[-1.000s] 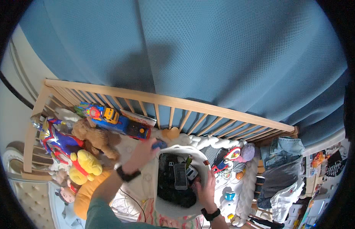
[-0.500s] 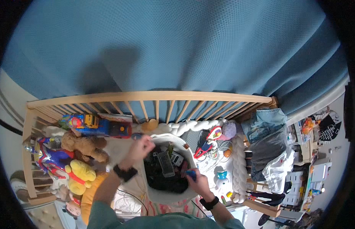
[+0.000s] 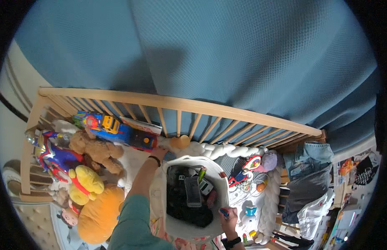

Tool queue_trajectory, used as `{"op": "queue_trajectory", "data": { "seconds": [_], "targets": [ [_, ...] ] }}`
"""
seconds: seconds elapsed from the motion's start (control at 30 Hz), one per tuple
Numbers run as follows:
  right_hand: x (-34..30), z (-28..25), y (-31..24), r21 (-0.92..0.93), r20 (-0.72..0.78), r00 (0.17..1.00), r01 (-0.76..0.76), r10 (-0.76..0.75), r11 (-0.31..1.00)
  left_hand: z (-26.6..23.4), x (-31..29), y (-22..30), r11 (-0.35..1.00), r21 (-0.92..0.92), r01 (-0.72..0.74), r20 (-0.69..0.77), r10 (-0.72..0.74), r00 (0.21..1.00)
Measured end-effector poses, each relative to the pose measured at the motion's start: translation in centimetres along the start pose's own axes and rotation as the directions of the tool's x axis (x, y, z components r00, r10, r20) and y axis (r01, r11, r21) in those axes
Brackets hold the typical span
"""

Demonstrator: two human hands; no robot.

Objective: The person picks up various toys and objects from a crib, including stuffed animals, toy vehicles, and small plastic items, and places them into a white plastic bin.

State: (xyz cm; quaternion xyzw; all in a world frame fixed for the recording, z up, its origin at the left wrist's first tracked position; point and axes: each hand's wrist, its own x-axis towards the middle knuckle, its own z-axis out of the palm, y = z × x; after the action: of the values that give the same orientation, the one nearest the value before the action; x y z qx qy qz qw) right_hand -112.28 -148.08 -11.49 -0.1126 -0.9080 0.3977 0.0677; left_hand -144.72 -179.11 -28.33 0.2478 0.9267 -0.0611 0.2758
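Observation:
A white fabric storage bin [image 3: 172, 221] stands inside the wooden crib, filled with dark items, a clear plastic box [image 3: 193, 191], a white device [image 3: 206, 187] and a green item [image 3: 202, 173]. My left hand [image 3: 161, 153] reaches past the bin's far left rim, beside a small blue-grey object [image 3: 169, 156] and the end of a blue toy truck [image 3: 139, 138]. Its fingers are too small and partly hidden to read. At the bin's right rim, my right hand [image 3: 230, 221] is closed around a small dark-blue object [image 3: 223, 213] whose kind I cannot make out.
To the left lie a brown teddy bear [image 3: 95, 152], a yellow plush toy [image 3: 86, 184], an orange cushion [image 3: 102, 214] and a superhero figure [image 3: 58, 154]. A white braided bumper [image 3: 268, 212] edges the right side. Jeans [image 3: 312, 156] hang over the crib end.
My left hand has moved from above the bin's left rim outward to the far side, by the truck. My right hand keeps the blue object at the right rim. The view has shifted.

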Motion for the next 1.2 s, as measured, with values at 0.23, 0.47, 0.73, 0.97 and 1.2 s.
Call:
{"op": "queue_trajectory", "data": {
  "seconds": [0.23, 0.47, 0.73, 0.97, 1.2],
  "targets": [
    [0.1, 0.7, -0.4, -0.003, 0.024, 1.0, 0.008, -0.008, 1.0, 1.3, -1.3, -0.8, 0.978, -0.089, 0.188, -0.116, -0.198, 0.973],
    [0.3, 0.0, 0.1, 0.01, -0.032, 0.999, -0.006, 0.007, 1.0, -14.1, -15.8, 4.1, 0.657, -0.753, 0.035, -0.432, -0.534, 0.727],
    [0.8, 0.2, 0.1, 0.101, -0.035, 0.998, -0.04, 0.044, 0.994, -11.8, -22.0, 22.2, 0.74, -0.669, -0.062, -0.264, -0.159, 0.951],
    [0.6, 0.9, 0.7, 0.08, -0.08, 0.995, -0.048, 0.054, 0.996, -9.0, -20.3, 24.2, 0.858, -0.508, -0.075, -0.271, -0.077, 0.96],
    [0.3, 0.2, 0.9, 0.061, -0.027, 0.999, -0.042, 0.044, 0.997, -20.5, -12.5, 7.8, 0.766, -0.623, -0.159, -0.454, -0.189, 0.871]
  ]
}}
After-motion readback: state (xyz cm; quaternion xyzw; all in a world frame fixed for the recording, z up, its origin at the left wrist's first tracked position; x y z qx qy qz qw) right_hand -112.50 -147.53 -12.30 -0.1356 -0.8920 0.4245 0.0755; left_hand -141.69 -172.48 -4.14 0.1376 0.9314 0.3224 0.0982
